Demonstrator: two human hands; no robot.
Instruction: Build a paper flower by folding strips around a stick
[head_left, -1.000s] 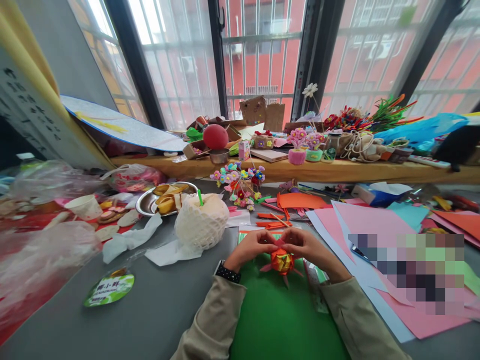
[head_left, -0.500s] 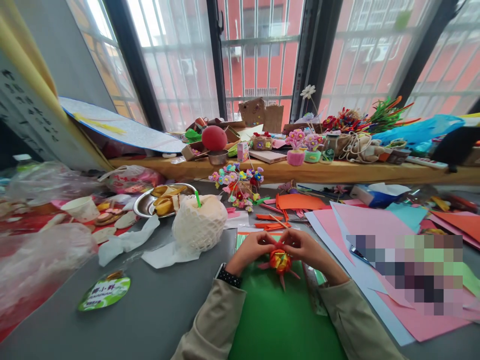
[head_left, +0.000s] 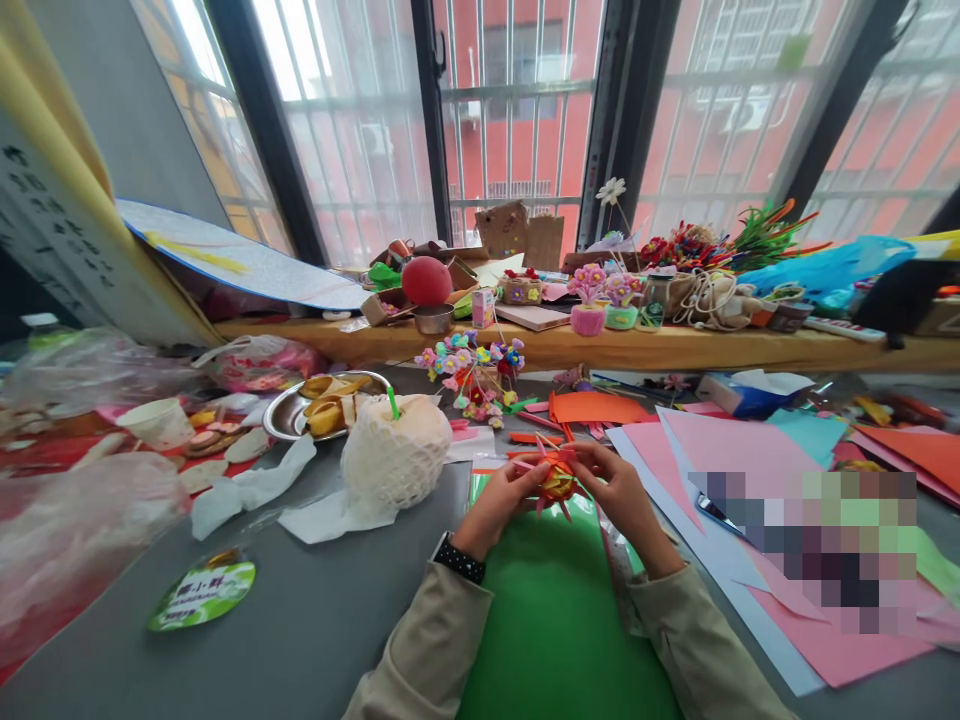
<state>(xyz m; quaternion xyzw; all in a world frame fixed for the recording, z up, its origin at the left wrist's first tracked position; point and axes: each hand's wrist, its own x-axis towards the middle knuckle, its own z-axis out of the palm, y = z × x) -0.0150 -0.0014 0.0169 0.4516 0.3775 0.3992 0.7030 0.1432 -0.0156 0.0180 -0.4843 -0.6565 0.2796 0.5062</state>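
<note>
Between my hands is a small folded paper flower, shiny orange and gold in the middle with narrow pink petals sticking out. My left hand pinches it from the left side. Fingers of my right hand are closed on its right and upper edge. The fingertips partly hide the petals. Below the hands lies a green sheet in a clear sleeve. Folded orange paper strips rest just beyond the flower.
A netted white coconut with a green straw stands left, before a metal bowl of peels. Pink and white paper sheets cover the right side. Behind are a bunch of small craft flowers and a crowded window ledge.
The paper flower has been lifted slightly and turned in my hands, its petals now pointing differently. Both hands shifted their grip from its top toward its sides.
</note>
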